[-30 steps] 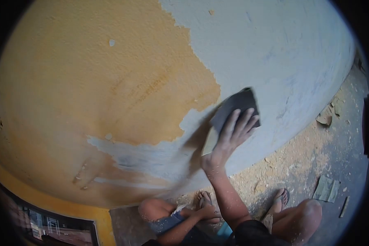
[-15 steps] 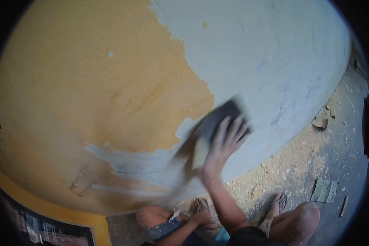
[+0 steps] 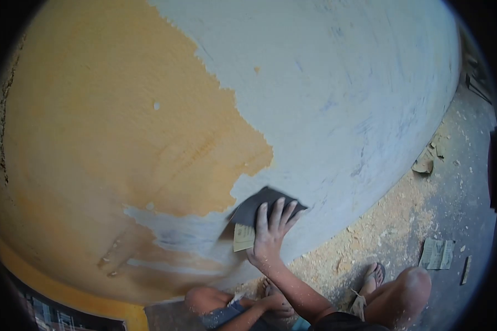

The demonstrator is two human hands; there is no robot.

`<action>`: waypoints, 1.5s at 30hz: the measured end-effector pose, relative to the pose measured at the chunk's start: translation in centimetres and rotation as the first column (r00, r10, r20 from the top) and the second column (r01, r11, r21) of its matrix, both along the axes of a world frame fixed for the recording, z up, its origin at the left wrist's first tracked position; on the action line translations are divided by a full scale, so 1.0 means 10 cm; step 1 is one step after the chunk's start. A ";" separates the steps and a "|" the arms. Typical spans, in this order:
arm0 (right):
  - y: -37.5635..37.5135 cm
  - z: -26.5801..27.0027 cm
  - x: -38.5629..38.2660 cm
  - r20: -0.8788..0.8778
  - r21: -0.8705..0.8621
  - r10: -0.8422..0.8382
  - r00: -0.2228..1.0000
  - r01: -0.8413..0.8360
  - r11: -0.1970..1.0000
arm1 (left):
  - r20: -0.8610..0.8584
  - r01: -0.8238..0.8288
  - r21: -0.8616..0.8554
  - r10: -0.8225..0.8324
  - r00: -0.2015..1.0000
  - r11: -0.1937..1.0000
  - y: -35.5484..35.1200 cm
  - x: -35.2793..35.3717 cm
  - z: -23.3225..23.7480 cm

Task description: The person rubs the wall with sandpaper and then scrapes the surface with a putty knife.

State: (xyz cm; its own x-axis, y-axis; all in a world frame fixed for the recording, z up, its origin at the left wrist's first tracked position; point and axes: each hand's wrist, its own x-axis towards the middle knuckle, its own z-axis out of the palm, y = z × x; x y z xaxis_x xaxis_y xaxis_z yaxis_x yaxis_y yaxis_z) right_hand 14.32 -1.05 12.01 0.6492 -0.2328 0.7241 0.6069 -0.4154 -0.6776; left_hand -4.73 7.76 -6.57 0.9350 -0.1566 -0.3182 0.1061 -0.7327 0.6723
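My right hand (image 3: 269, 237) presses a dark sheet of sandpaper (image 3: 254, 208) flat to the wall, fingers spread over its back. A folded corner shows the pale printed backing. Under and around the sheet is the wall (image 3: 326, 110), with a scraped whitish area and an ochre paint area (image 3: 165, 149) meeting along a ragged edge. Low in the view, my left hand (image 3: 279, 304) is by my bent leg and foot, fingers curled together; whether anything is in them is hidden.
Paint flakes and dust (image 3: 364, 237) cover the floor along the wall's base. A printed paper piece (image 3: 437, 254) and a thin strip (image 3: 466, 270) lie to the right. Larger chips (image 3: 424, 163) sit farther along the wall. My sandalled foot (image 3: 374, 276) is on the floor.
My right hand has slid down and left along the wall with the sandpaper. The view has shifted slightly. My left hand stays low by my leg.
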 end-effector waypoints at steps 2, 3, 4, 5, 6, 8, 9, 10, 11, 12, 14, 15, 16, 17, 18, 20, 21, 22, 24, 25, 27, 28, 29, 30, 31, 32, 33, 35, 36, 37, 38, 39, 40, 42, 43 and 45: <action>-0.47 0.45 0.37 -0.101 0.063 -0.126 0.987 0.133 0.989 | -0.401 0.685 0.520 -0.563 0.723 0.509 0.58 -0.42 -1.22; -0.42 0.37 0.25 -0.135 0.056 -0.108 0.985 0.116 0.992 | -0.453 0.756 0.228 -0.620 0.640 0.613 0.60 -0.32 -1.10; -0.34 0.30 0.11 -0.146 0.076 -0.035 0.989 0.046 0.996 | -0.367 0.630 0.070 -0.567 0.737 0.774 0.76 -0.62 -1.50; -0.26 0.26 0.06 -0.124 0.097 0.011 0.992 0.001 0.995 | -0.179 0.641 -0.037 -0.636 0.750 0.767 0.83 -0.81 -1.85; -0.18 0.17 0.01 -0.095 0.114 0.053 0.994 -0.042 0.993 | 0.024 0.665 -0.139 -0.668 0.743 0.734 0.83 -0.86 -2.05; 0.06 -0.16 -0.18 -0.069 0.003 0.062 0.996 -0.062 0.998 | -0.136 0.742 -0.009 -0.736 0.663 0.670 0.79 -0.42 -1.73; -0.12 0.01 0.03 -0.056 0.050 0.015 0.998 -0.013 0.999 | -0.310 0.795 0.086 -0.742 0.594 0.600 0.86 -0.30 -1.55; -0.38 0.22 0.27 -0.072 0.093 -0.014 0.997 0.021 0.995 | -0.491 0.840 0.140 -0.700 0.519 0.524 0.64 -0.08 -1.25; -0.61 0.36 0.47 -0.103 0.219 -0.066 0.992 0.087 0.972 | -0.658 0.883 0.156 -0.620 0.428 0.443 0.38 0.19 -0.89; -0.54 0.23 0.36 -0.139 0.209 -0.044 0.989 0.073 0.975 | -0.795 0.922 0.148 -0.512 0.326 0.357 0.21 0.00 -0.66; -0.25 -0.16 0.25 -0.175 0.184 -0.069 0.982 0.101 0.978 | -0.480 0.847 0.046 -0.732 0.483 0.529 0.54 -0.53 -1.14; 0.03 -0.57 0.01 -0.140 0.002 -0.073 0.987 0.074 0.997 | -0.323 0.795 0.067 -0.741 0.589 0.603 0.59 -0.53 -1.28; 0.16 -0.73 -0.17 -0.072 -0.031 -0.057 0.996 0.055 0.998 | -0.154 0.739 0.083 -0.724 0.672 0.669 0.68 -0.49 -1.41; 0.07 -0.53 -0.01 -0.107 0.009 -0.097 0.990 0.098 0.995 | -0.131 0.682 0.350 -0.687 0.715 0.642 0.71 -0.50 -1.42; -0.09 -0.41 0.10 -0.163 0.039 -0.122 0.979 0.130 0.991 | -0.128 0.680 0.355 -0.687 0.715 0.641 0.75 -0.27 -1.55; -0.45 -0.12 0.35 -0.224 0.137 -0.079 0.972 0.111 0.984 | -0.792 0.938 0.224 -0.511 0.334 0.265 0.47 -0.25 -1.27; -0.46 -0.10 0.34 -0.221 0.182 -0.071 0.973 0.113 0.977 | -0.851 0.653 -0.047 -0.373 0.370 0.756 0.74 -0.40 -1.56; -0.48 -0.04 0.35 -0.195 0.229 -0.083 0.977 0.128 0.965 | -0.853 0.656 -0.049 -0.373 0.364 0.754 0.67 -0.48 -1.38; 0.24 -0.72 -0.20 -0.116 0.027 -0.002 0.993 0.005 1.000 | -0.625 0.422 -0.079 -0.374 0.685 0.903 0.36 -0.40 -0.70; 0.23 -0.65 -0.26 -0.107 0.028 0.012 0.994 -0.009 1.000 | -0.481 0.301 -0.124 -0.322 0.815 0.946 0.34 -0.26 -0.52; -0.14 -0.20 0.04 -0.116 0.055 -0.023 0.993 0.029 0.998 | -0.445 0.449 0.064 -0.378 0.812 0.891 0.53 -0.12 -0.90; -0.35 0.01 0.24 -0.168 0.076 -0.060 0.984 0.074 0.994 | -0.465 0.556 0.215 -0.416 0.781 0.803 0.60 -0.31 -1.16; -0.28 -0.06 0.08 -0.209 0.075 -0.030 0.978 0.046 0.996 | -0.442 0.591 0.187 -0.470 0.764 0.784 0.72 -0.45 -1.45; -0.19 -0.08 -0.01 -0.164 0.092 0.007 0.986 0.008 0.996 | -0.643 0.337 -0.082 -0.308 0.701 0.938 0.94 -0.67 -2.02; -0.09 -0.09 -0.02 -0.098 0.106 0.021 0.995 -0.011 0.994 | -0.160 0.556 -0.133 -0.571 0.805 0.821 0.77 -0.56 -1.67; 0.01 -0.14 -0.03 -0.031 0.110 0.031 0.999 -0.028 0.994 | 0.371 0.744 -0.057 -0.678 0.635 0.666 0.41 -0.34 -1.01; 0.31 -0.44 -0.26 -0.057 0.037 0.120 0.991 -0.118 0.992 | 0.380 0.759 -0.063 -0.687 0.619 0.648 0.04 0.03 -0.41; 0.16 -0.36 -0.15 -0.075 0.008 0.077 0.994 -0.077 0.997 | -0.419 0.505 0.319 -0.359 0.834 0.802 -0.40 0.27 0.78; -0.11 -0.09 0.02 -0.108 0.069 0.083 0.991 -0.075 0.995 | -0.439 0.515 0.294 -0.364 0.821 0.806 -0.19 0.34 0.26; -0.38 0.12 0.20 -0.135 0.256 0.070 0.988 -0.034 0.966 | -0.574 0.528 0.132 -0.370 0.731 0.839 0.11 0.04 -0.21; -0.31 -0.02 0.07 -0.179 0.252 0.086 0.980 -0.039 0.967 | -0.684 0.507 -0.027 -0.385 0.619 0.862 0.36 -0.05 -0.59; -0.18 -0.21 0.05 -0.148 0.211 0.028 0.989 0.004 0.977 | -0.694 0.509 -0.039 -0.390 0.605 0.860 0.32 -0.17 -0.58; -0.03 -0.43 0.04 -0.112 0.170 -0.034 0.993 0.053 0.984 | -0.503 0.460 -0.127 -0.457 0.734 0.879 0.27 -0.28 -0.53; 0.19 -0.77 -0.10 -0.120 0.061 -0.009 0.993 0.016 0.998 | -0.266 0.457 -0.209 -0.500 0.824 0.864 0.21 -0.20 -0.45; 0.15 -0.78 -0.01 -0.099 0.058 -0.048 0.994 0.054 0.997 | -0.083 0.426 -0.044 -0.428 0.900 0.904 0.22 -0.19 -0.48; -0.20 -0.62 0.17 -0.170 0.216 -0.037 0.985 0.074 0.974 | 0.276 0.625 0.284 -0.686 0.673 0.727 0.26 -0.14 -0.41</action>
